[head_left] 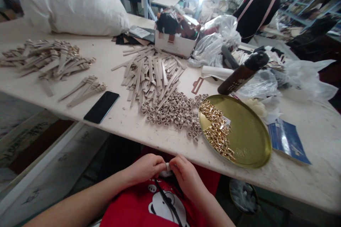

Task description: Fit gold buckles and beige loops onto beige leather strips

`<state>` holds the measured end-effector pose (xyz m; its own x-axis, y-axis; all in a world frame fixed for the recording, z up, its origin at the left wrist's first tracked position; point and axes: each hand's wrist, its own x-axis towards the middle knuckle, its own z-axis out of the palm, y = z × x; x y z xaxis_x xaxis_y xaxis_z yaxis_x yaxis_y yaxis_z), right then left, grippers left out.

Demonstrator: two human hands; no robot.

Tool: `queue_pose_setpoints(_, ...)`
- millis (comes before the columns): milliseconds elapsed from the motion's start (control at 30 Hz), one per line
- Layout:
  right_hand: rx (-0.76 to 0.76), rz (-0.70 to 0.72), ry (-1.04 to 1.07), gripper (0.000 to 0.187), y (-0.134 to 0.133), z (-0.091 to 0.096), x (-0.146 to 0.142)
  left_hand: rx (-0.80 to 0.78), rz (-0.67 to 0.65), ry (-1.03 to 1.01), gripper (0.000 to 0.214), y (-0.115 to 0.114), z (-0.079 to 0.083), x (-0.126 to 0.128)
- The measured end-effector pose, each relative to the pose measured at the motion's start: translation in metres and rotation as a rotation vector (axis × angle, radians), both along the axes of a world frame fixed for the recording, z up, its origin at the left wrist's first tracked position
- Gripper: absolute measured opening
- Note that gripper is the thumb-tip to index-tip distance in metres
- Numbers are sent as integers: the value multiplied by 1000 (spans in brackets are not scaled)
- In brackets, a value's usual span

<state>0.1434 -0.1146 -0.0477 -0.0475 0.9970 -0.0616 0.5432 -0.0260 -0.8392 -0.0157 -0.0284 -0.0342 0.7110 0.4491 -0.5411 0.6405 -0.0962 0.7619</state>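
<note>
My left hand (146, 167) and my right hand (186, 173) meet over my lap, below the table edge. Both are closed, pinching a small pale loop (167, 166) between their fingertips. On the table right above them lies a heap of small beige loops (176, 111). Beside it is a round gold tray (245, 138) holding several gold buckles (217, 131). Behind the loops sits a pile of beige straps (153, 74). A second pile of straps with buckles fitted (48, 58) lies at the far left.
A black phone (101, 106) lies near the table's front edge. A dark bottle (243, 72), clear plastic bags (218, 39), a white box (174, 44), a blue booklet (289, 142) and a large white sack (71, 1) crowd the table. A person in black (255, 10) stands behind.
</note>
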Motion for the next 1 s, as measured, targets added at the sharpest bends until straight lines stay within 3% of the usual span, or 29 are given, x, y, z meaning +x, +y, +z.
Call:
queue_pose_setpoints(100,0,-22,82,14,-1,0,2,39,28,15,34,0,-1,2)
queue_pose_setpoints(267,-145,-202,310,11,-5,-5,0,-13,15,-18,34,5,7,-1)
queue_pose_setpoints(467,-117,-204,299,12,-5,-6,-8,-54,45,-30,37,1,11,-1)
queue_pose_setpoints(767,-175,-237,389,14,-2,-4,-4,292,-41,18,31,6,22,0)
queue_pose_setpoints(1000,-22,-264,207,12,19,-6,6,590,-152,89,29,24,23,20)
